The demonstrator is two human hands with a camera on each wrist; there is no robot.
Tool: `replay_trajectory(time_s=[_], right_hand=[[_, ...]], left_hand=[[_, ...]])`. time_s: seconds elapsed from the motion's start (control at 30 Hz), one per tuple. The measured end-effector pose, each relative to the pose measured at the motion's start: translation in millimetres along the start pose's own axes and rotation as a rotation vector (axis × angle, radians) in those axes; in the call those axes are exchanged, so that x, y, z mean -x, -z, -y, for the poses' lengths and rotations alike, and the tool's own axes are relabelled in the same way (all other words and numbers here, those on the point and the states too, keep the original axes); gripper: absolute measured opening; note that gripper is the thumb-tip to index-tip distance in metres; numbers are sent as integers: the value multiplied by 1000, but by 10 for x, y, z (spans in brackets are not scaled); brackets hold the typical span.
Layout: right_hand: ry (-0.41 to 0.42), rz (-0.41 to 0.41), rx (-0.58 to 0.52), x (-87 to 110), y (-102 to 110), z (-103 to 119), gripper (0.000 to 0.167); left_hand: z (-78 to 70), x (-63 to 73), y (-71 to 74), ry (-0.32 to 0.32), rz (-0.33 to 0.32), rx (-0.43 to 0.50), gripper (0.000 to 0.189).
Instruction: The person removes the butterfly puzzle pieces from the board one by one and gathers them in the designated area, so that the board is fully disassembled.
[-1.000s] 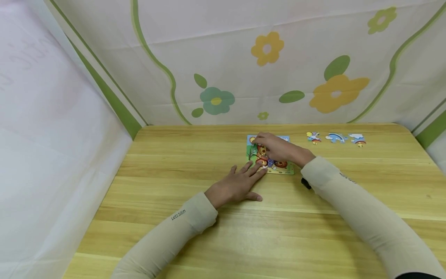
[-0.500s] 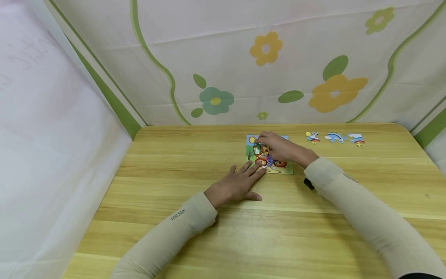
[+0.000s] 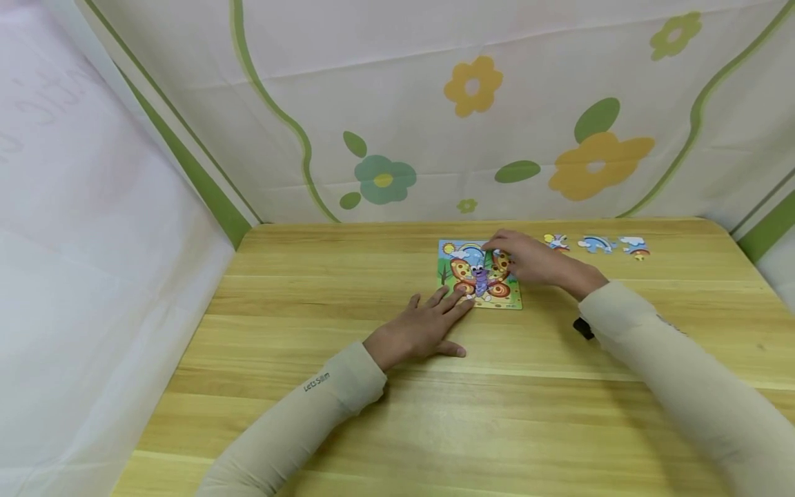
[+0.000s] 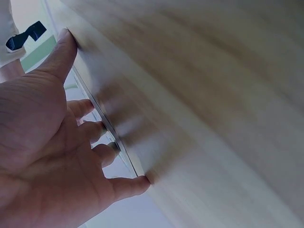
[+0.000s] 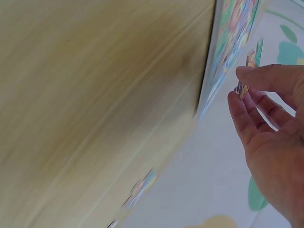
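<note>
On the right of the frame I see the right hand, thumb and fingertips pinching a small printed piece that I view nearly edge-on. To its left, near the top, lies a colourful printed board — a dark line runs along its left side against the wooden tabletop. Low in the middle I spot a loose piece near the table's edge. Behind the hand hangs pale cloth — leaf shapes and a yellow patch show on it.
</note>
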State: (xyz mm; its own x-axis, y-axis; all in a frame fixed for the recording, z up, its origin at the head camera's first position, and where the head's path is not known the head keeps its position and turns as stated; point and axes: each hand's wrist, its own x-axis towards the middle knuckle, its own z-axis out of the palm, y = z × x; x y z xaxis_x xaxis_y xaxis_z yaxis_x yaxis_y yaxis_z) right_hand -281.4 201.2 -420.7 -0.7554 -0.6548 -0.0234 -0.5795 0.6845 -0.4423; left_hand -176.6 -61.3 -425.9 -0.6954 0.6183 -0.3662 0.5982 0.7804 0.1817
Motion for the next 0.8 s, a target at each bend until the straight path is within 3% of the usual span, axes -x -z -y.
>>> replay_trajectory(time_s=[0.8], right_hand=[[-132,6,30,602,220,-552,58]], left_hand=[[7,9,-6,0,7,16,89]])
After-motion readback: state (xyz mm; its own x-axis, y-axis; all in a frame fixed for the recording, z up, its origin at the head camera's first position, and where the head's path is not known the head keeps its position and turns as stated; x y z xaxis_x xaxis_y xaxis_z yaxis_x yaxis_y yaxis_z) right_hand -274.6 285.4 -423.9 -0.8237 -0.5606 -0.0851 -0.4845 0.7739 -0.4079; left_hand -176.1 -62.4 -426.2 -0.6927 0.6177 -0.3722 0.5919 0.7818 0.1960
